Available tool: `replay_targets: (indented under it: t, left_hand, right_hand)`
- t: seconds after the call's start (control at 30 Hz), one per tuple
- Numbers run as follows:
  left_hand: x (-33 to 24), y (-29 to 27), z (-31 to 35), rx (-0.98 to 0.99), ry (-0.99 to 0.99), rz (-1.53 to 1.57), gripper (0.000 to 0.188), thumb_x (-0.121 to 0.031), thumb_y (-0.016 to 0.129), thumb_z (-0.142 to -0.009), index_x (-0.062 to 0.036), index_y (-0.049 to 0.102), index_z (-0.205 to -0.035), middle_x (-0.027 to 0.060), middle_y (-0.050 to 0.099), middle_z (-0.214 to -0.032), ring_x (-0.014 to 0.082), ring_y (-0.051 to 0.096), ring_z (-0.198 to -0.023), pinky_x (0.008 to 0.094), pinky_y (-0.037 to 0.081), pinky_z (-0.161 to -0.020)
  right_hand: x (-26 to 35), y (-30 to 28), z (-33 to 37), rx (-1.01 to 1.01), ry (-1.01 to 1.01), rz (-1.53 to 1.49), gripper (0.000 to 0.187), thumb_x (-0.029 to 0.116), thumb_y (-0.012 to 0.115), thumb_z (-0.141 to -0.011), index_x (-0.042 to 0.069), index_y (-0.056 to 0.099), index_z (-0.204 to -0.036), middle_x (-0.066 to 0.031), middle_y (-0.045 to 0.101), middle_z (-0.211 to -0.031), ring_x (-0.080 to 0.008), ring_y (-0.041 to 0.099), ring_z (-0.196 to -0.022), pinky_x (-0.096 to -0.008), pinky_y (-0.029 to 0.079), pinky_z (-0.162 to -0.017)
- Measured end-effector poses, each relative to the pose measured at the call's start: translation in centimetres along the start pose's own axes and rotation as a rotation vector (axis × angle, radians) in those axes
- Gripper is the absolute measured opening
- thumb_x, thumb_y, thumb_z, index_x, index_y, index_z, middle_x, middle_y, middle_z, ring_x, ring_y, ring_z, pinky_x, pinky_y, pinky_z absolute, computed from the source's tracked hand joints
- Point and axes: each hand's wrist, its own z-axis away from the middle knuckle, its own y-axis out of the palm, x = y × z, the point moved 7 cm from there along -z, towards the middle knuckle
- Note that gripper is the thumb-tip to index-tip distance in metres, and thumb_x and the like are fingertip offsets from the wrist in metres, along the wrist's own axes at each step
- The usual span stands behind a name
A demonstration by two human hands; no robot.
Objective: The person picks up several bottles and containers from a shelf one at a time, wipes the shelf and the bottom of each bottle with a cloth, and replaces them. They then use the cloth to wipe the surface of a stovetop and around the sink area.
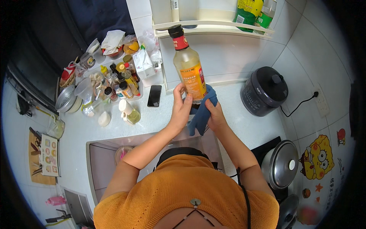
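A tall glass bottle stands out in front of me, leaning slightly, with a black cap, a red neck band and an orange label. My left hand grips it low on its left side. A blue cloth is bunched in my right hand and pressed against the bottle's lower right side. Part of the cloth hangs below the bottle. The bottle's base is mostly hidden by my fingers and the cloth.
Left on the white counter are a phone, a pump bottle and a tray crowded with condiment bottles. A dark electric cooker and a lidded pot stand right. A wall shelf hangs beyond the bottle.
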Motion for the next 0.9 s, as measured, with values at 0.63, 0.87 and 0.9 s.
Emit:
replay_targets:
  t: [0.63,0.87,0.9]
  left_hand:
    - [-7.0,-2.7,-8.9,0.188,0.0,0.248,0.04,-0.032,0.056,-0.089,-0.0029,0.048,-0.116,0.0076,0.06,-0.099,0.0157,0.055,-0.097,0.03,0.04,-0.09]
    - [-5.4,-1.7,-8.2,0.157,-0.045,0.179,0.036,-0.029,0.058,-0.088,-0.0032,0.052,-0.112,0.0053,0.059,-0.1,0.0124,0.053,-0.096,0.027,0.04,-0.088]
    - [-5.3,-1.2,-8.0,0.147,-0.051,0.169,0.036,-0.029,0.059,-0.088,-0.0029,0.052,-0.112,0.0047,0.059,-0.1,0.0119,0.053,-0.095,0.0266,0.04,-0.088]
  right_hand:
    - [-0.3,-2.0,0.3,-0.058,0.206,0.395,0.043,0.021,0.062,-0.085,0.001,0.048,-0.12,-0.0104,0.059,-0.108,-0.0172,0.059,-0.095,-0.0306,0.048,-0.083]
    - [6.8,5.1,-0.7,-0.038,-0.413,0.861,0.049,0.006,0.064,-0.078,-0.001,0.046,-0.124,-0.013,0.055,-0.115,-0.0189,0.053,-0.103,-0.0299,0.043,-0.087]
    - [7.3,6.3,-1.0,-0.005,-0.493,0.977,0.053,0.006,0.065,-0.077,-0.001,0.044,-0.125,-0.0155,0.053,-0.118,-0.0225,0.052,-0.107,-0.0317,0.043,-0.089]
